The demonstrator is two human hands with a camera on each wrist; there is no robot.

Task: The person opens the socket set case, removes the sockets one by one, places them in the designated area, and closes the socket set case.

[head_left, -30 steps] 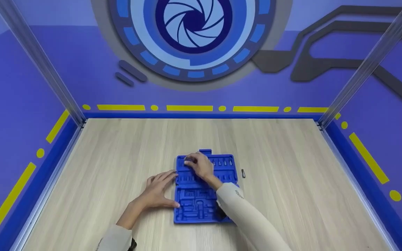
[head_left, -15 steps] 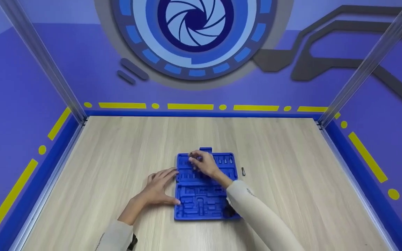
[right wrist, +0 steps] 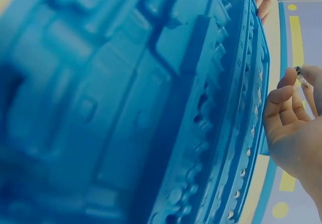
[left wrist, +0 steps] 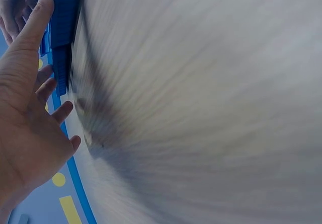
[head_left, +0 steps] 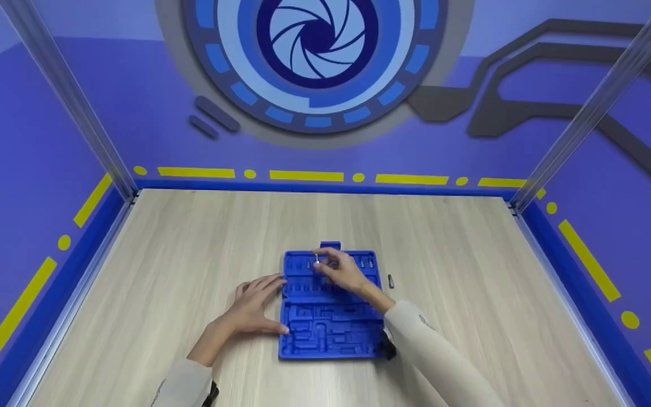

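A blue moulded tool case [head_left: 331, 347] lies unfolded on the wooden table, with small slots in its far half and shaped recesses in its near half. My left hand [head_left: 252, 308] rests along the case's left edge, fingers spread and thumb at the rim. Above the far half, my right hand [head_left: 345, 273] pinches a small metal screwdriver bit [right wrist: 298, 72] between thumb and fingertip. Several similar bits [head_left: 370, 263] stand in the far row, partly hidden by the right hand. In the left wrist view, the left hand [left wrist: 30, 113] reaches beside the case's side wall [left wrist: 65, 17].
One loose metal bit [head_left: 391, 281] lies on the table [head_left: 461, 282] just right of the case. Blue walls with yellow markings [head_left: 307, 176] enclose the table at the back and sides, with metal posts [head_left: 577, 110] at the back corners.
My right hand has drawn back slightly to the right over the far row, and the bit in its pinch now shows. The left hand keeps its place at the case edge.
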